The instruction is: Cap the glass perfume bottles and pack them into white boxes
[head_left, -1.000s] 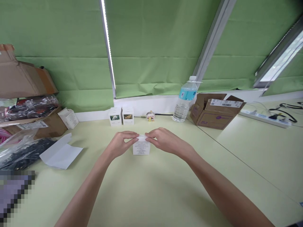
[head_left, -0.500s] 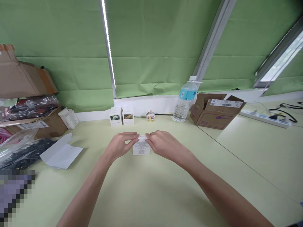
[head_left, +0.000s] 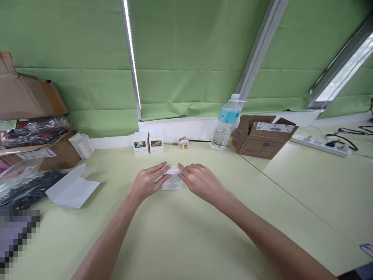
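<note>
The small white box point(head_left: 172, 184) stands on the pale table point(head_left: 171, 237), centrally between both hands. The left hand point(head_left: 148, 181), partly open, grips its upper left edge between thumb and fingertips; the right hand point(head_left: 198, 179), fingers curled tighter, grips the upper right edge. Left: folded white sheet point(head_left: 72, 189). Far: two picture-printed boxes point(head_left: 156, 144), a figurine point(head_left: 183, 142) and, right, a water bottle point(head_left: 223, 130).
</note>
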`<state>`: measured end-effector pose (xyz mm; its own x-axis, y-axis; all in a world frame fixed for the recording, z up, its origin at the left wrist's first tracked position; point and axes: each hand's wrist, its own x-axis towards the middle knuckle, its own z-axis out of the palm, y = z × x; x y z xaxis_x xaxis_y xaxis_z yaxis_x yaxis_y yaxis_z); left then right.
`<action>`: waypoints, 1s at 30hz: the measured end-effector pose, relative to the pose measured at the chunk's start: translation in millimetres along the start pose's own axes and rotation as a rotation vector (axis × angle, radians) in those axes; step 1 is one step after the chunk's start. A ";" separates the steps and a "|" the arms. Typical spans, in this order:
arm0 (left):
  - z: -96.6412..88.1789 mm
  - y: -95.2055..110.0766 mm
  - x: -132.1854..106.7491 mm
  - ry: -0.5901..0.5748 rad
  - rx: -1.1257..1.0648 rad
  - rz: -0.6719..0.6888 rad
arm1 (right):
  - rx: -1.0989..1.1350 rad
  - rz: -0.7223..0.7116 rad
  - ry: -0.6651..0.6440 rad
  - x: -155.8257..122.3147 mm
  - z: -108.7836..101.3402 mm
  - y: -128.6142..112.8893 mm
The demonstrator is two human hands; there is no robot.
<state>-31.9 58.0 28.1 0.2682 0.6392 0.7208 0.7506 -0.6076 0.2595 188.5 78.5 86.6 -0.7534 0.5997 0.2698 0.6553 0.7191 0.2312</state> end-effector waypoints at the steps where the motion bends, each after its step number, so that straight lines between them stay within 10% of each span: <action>1: 0.2 -0.3 -0.4 -0.002 0.019 0.013 | -0.002 0.001 0.013 -1.0 2.3 -0.4; 21: 9.8 -3.5 -0.9 0.151 0.139 0.187 | -0.066 -0.023 0.258 -1.2 22.5 -2.2; 30: 5.0 7.4 10.0 0.082 -0.202 -0.107 | 0.405 -0.011 0.228 0.2 23.3 21.8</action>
<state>-20.6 62.2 34.0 0.1375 0.6698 0.7297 0.6337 -0.6257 0.4549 201.4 102.5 69.9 -0.6992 0.5313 0.4784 0.5388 0.8314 -0.1359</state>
